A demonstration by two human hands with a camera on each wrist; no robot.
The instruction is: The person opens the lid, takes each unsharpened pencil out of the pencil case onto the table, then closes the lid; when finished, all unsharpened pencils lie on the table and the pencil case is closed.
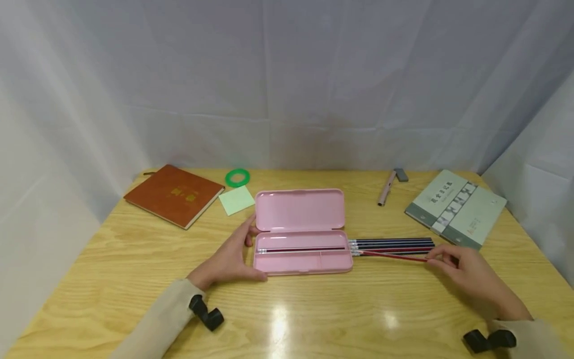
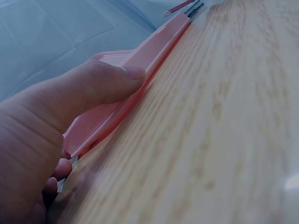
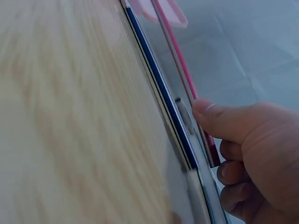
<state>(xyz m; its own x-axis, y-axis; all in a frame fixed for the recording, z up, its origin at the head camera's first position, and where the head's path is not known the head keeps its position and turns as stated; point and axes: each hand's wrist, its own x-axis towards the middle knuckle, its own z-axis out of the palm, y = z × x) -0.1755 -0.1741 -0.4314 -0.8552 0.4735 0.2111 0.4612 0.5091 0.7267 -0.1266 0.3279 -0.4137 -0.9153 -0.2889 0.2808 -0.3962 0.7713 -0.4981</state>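
Note:
A pink pencil case point(image 1: 299, 211) lies with its lid raised back in the middle of the table. My left hand point(image 1: 229, 257) grips its left end, thumb at the front corner and fingers behind; the left wrist view shows the thumb point(image 2: 107, 84) along the front wall. One dark pencil point(image 1: 305, 249) lies lengthwise inside the case. My right hand point(image 1: 471, 271) pinches a red pencil point(image 1: 396, 256) near its right end, and the right wrist view shows this pencil point(image 3: 180, 58) raised and slanting. Several dark and red pencils point(image 1: 394, 243) lie side by side right of the case.
Left of the case are a brown notebook point(image 1: 172, 194), a green tape roll point(image 1: 227, 179) and pale green sticky notes point(image 1: 236, 200). At the back right lie a pink pen point(image 1: 386, 188), a grey eraser point(image 1: 401, 175) and a grey-green book point(image 1: 457, 207). A white curtain point(image 1: 300, 89) hangs behind.

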